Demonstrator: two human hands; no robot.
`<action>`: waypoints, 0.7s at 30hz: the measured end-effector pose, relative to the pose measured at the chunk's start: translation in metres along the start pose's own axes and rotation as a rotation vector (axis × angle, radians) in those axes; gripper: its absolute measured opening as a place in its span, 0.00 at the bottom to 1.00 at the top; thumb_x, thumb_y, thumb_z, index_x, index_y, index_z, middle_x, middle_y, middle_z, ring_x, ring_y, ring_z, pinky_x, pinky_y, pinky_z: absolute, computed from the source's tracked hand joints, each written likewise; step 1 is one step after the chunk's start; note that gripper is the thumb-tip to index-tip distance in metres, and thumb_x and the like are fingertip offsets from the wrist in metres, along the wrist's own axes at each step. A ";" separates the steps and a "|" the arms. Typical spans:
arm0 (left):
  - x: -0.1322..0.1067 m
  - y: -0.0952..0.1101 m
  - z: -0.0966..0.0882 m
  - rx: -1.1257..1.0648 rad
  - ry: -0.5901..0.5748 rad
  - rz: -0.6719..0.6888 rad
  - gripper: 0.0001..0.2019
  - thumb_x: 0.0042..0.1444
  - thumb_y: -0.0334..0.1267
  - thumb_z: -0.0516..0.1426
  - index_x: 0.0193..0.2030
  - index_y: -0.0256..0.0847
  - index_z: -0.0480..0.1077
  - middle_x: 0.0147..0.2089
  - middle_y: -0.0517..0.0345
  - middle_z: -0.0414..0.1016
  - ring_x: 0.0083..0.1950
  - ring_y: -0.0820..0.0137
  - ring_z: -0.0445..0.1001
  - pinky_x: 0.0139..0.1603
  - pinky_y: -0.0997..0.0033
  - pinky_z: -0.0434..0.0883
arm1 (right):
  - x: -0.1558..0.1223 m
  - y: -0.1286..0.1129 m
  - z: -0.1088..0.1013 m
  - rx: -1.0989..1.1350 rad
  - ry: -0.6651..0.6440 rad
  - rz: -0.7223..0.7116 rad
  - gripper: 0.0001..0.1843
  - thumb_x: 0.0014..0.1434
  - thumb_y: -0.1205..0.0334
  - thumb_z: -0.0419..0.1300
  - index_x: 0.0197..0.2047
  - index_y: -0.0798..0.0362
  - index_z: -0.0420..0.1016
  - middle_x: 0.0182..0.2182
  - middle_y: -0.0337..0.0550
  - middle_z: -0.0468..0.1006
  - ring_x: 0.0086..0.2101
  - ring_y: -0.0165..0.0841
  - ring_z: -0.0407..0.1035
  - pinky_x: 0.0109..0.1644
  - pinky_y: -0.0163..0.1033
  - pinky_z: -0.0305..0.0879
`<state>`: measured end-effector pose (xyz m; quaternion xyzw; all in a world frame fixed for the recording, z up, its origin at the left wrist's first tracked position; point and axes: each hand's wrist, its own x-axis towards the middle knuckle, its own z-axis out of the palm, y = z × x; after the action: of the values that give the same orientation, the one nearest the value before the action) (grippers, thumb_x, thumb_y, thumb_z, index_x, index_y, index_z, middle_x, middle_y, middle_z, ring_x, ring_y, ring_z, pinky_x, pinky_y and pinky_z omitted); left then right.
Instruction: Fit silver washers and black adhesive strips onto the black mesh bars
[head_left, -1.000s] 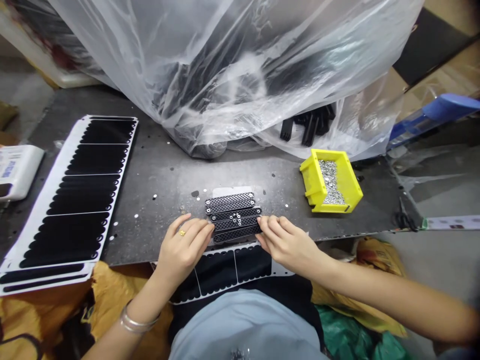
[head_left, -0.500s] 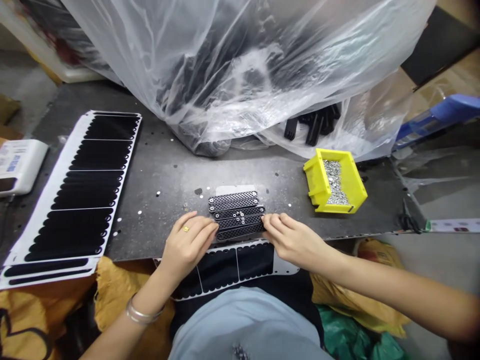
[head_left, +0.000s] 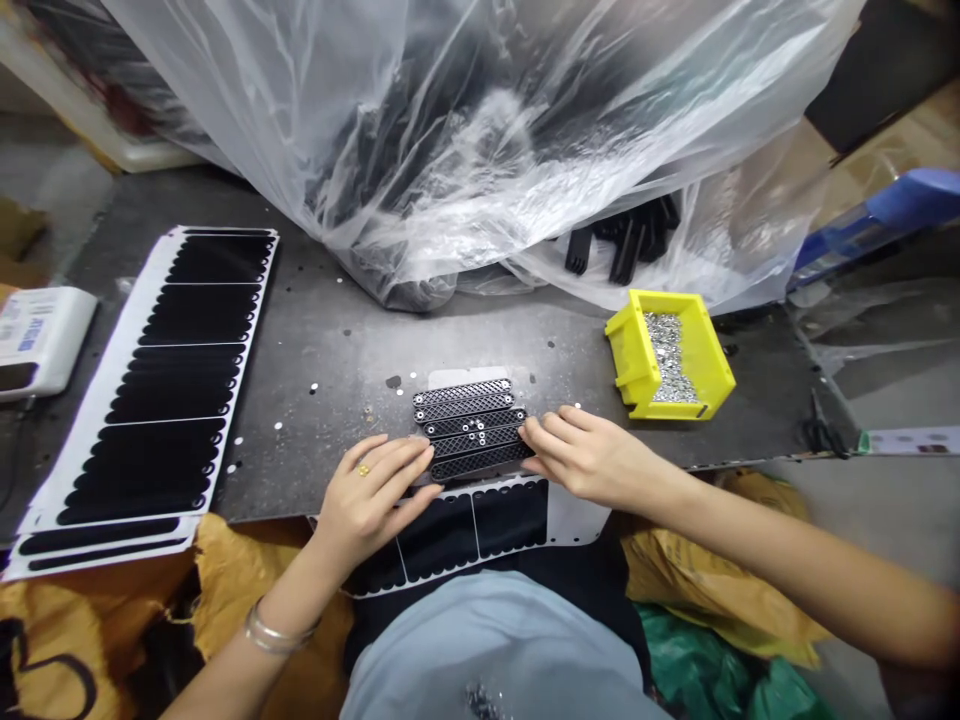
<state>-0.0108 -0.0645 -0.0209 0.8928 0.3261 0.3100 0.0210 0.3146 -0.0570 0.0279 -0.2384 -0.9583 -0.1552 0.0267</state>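
Observation:
Several black mesh-patterned strips [head_left: 470, 428] lie side by side near the front edge of the dark worktable [head_left: 337, 340], with a few small silver rings on the middle one. My left hand [head_left: 373, 492] rests at their left ends, fingers stretched out flat and touching the nearest strip. My right hand [head_left: 587, 455] is at their right ends, fingers extended with the tips against the strips. A sheet of black stickers [head_left: 465, 525] lies under my hands at the table's edge.
A yellow bin [head_left: 670, 355] of small silver parts stands at the right. Long sheets of black stickers [head_left: 161, 375] lie at the left, beside a white device [head_left: 39, 340]. A large clear plastic bag [head_left: 480, 150] of black parts fills the back. Tiny silver rings are scattered around.
Both hands stay at the ends of the strips. The left fingers have spread flatter and the right hand has shifted slightly up along the strip ends.

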 end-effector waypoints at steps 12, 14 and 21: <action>-0.004 0.001 0.015 -0.052 0.076 -0.024 0.20 0.60 0.31 0.67 0.58 0.34 0.72 0.53 0.42 0.82 0.55 0.60 0.82 0.58 0.58 0.82 | -0.001 -0.024 0.005 -0.037 0.065 0.203 0.15 0.71 0.64 0.58 0.50 0.69 0.80 0.47 0.58 0.81 0.41 0.41 0.71 0.47 0.47 0.64; -0.005 0.002 0.016 -0.065 0.082 -0.050 0.20 0.60 0.30 0.67 0.58 0.33 0.71 0.53 0.41 0.81 0.55 0.59 0.82 0.58 0.58 0.82 | -0.003 -0.024 0.006 0.015 0.072 0.243 0.16 0.72 0.63 0.58 0.52 0.67 0.79 0.46 0.56 0.82 0.40 0.40 0.71 0.45 0.45 0.63; -0.004 0.003 0.018 -0.088 0.089 -0.082 0.19 0.61 0.32 0.67 0.57 0.37 0.71 0.52 0.44 0.82 0.54 0.60 0.82 0.57 0.58 0.83 | 0.034 -0.038 0.017 0.392 0.245 0.628 0.12 0.70 0.55 0.61 0.40 0.54 0.78 0.35 0.43 0.80 0.35 0.35 0.68 0.39 0.42 0.56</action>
<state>-0.0015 -0.0663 -0.0376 0.8622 0.3491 0.3623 0.0587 0.2671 -0.0687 0.0051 -0.4902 -0.8399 0.0193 0.2320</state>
